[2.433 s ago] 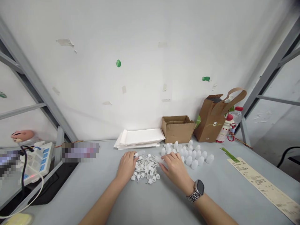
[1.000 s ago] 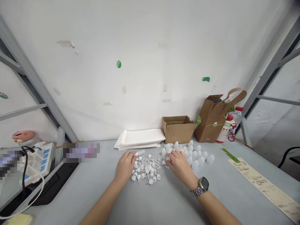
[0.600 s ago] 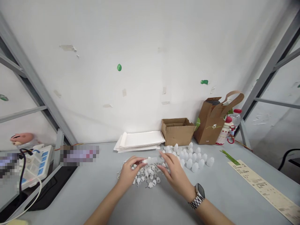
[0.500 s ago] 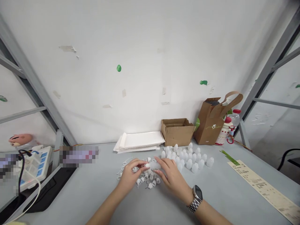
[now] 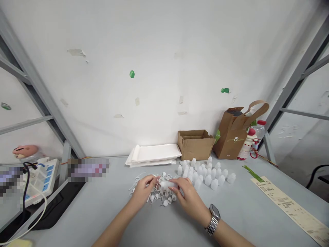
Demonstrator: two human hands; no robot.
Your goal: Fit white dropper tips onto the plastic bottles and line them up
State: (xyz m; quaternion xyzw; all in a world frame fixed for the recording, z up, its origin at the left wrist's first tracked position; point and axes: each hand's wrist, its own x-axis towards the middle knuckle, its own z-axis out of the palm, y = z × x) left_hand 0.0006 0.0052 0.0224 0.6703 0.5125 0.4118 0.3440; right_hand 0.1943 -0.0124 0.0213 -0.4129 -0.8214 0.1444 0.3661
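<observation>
A small translucent white plastic bottle (image 5: 170,185) lies sideways between the thumb and fingers of my right hand (image 5: 189,195). Its white capped end (image 5: 162,185) points left, towards my left hand (image 5: 143,190). The left thumb and fingers are curled but apart, just off that end, and nothing shows between them. Below both hands is a pile of small white caps and loops (image 5: 164,197), partly covered by the fingers. Right of my right hand, several similar translucent bottles (image 5: 207,179) stand in a group on the grey table (image 5: 154,226).
Behind the bottles stand an open cardboard box (image 5: 196,149) and a brown paper bag (image 5: 228,140). White sheets or envelopes (image 5: 154,154) are stacked against the wall. A printed paper strip (image 5: 288,206) lies at right. A power strip (image 5: 50,178) with cables is at left.
My left fingers have come off the bottle's capped end and shifted slightly left. My right hand still holds the bottle in nearly the same place. The whole view has shifted a little.
</observation>
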